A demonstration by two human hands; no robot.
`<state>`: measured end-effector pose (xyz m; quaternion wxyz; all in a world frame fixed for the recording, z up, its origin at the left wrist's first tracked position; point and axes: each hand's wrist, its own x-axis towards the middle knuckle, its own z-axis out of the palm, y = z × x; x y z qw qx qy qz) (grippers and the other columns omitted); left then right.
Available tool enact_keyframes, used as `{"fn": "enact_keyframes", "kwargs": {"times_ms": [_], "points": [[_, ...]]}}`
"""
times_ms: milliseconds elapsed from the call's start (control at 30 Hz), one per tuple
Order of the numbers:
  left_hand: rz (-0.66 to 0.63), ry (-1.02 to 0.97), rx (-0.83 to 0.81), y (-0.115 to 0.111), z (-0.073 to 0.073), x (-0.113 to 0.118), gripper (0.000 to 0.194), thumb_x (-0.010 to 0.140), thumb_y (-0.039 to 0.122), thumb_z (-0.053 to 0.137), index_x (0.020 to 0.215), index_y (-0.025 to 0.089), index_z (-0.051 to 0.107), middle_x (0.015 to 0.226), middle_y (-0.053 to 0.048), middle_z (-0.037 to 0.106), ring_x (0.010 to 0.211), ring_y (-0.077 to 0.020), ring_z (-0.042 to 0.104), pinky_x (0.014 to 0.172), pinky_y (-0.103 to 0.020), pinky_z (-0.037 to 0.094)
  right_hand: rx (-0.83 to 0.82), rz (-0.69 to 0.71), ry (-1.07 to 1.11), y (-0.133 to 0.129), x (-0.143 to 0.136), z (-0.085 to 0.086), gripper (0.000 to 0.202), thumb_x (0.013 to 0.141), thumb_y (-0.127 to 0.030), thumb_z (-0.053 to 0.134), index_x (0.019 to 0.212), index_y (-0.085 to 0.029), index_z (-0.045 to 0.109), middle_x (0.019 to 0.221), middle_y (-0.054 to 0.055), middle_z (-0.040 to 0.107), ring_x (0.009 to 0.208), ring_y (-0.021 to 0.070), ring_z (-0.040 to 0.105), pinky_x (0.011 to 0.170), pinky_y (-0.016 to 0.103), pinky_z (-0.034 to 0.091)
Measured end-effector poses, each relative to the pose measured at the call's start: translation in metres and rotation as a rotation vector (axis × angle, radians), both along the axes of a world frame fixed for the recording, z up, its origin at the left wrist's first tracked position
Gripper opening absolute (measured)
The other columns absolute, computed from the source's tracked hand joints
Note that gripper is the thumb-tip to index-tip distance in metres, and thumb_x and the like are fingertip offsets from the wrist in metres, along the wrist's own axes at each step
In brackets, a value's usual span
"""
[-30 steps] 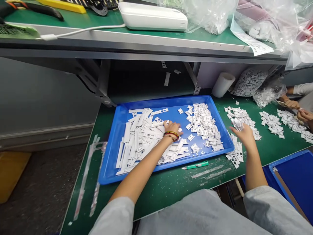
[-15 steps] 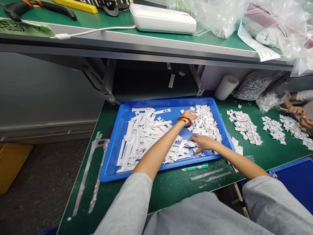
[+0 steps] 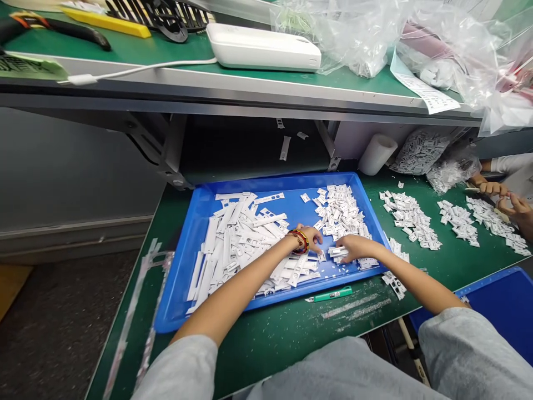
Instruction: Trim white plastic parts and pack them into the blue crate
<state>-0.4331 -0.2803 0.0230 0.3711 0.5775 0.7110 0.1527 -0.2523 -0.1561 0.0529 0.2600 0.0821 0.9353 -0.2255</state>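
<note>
A blue tray (image 3: 260,305) holds long white plastic strips (image 3: 233,239) on its left side and a heap of small white plastic pieces (image 3: 343,208) on its right. Bent over the middle of the tray, my left hand (image 3: 308,238) wears beaded bracelets (image 3: 298,241). Its fingers are curved and a little apart beside a loose small piece, with nothing visible in them. Opposite it, my right hand (image 3: 355,248) has its fingers closed around a few small white pieces (image 3: 337,253) low in the tray. The tips of those fingers are partly hidden.
A green utility knife (image 3: 331,294) lies before the tray. Piles of small pieces (image 3: 410,218) spread right, near a co-worker's hands (image 3: 502,197). A white roll (image 3: 377,154) stands behind them. Above runs a shelf (image 3: 250,83) with a white power bank (image 3: 264,49) and plastic bags (image 3: 353,33).
My left hand has drawn back from the heap, toward me and left. My right hand has moved slightly right and closed on small pieces. The camera view has shifted.
</note>
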Motion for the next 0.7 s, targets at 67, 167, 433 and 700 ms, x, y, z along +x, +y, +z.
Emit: {"fn": "enact_keyframes", "kwargs": {"times_ms": [67,167,433,700], "points": [[-0.052,0.002,0.013,0.002,-0.001,0.010,0.027,0.047,0.034,0.088,0.068,0.024,0.072,0.071,0.000,0.068,0.090,-0.0275,0.062,0.095,-0.044,0.033,0.025,-0.101,0.053,0.021,-0.006,0.013,0.033,0.066,-0.027,0.078,0.097,-0.017,0.069,0.093,0.008,0.072,0.082,0.0252,0.066,0.067,0.030,0.046],[-0.106,0.020,0.029,0.009,-0.001,0.021,0.026,0.047,0.027,0.090,0.059,0.021,0.068,0.073,-0.002,0.066,0.101,-0.0306,0.058,0.098,-0.046,0.031,0.157,-0.289,0.240,0.059,-0.020,0.028,0.028,0.075,-0.030,0.072,0.099,-0.016,0.066,0.097,0.011,0.069,0.082,0.0245,0.064,0.069,0.031,0.046],[-0.118,-0.025,-0.007,0.027,0.004,0.020,0.023,0.093,0.037,0.056,0.102,0.017,0.064,0.105,-0.005,0.066,0.089,-0.0172,0.064,0.082,-0.037,0.055,0.157,-0.510,0.515,0.114,-0.031,0.024,0.024,0.070,-0.030,0.073,0.088,-0.018,0.063,0.092,0.008,0.060,0.101,0.0280,0.056,0.088,0.034,0.045],[0.349,0.070,0.212,0.086,0.032,-0.012,0.066,0.078,0.045,0.071,0.132,0.020,0.045,0.146,-0.017,0.041,0.137,-0.0341,0.036,0.110,-0.051,0.034,0.008,-0.641,0.424,0.099,0.004,0.031,0.019,0.082,-0.033,0.051,0.088,-0.017,0.059,0.066,0.001,0.060,0.059,0.0178,0.057,0.061,0.029,0.046]]}}
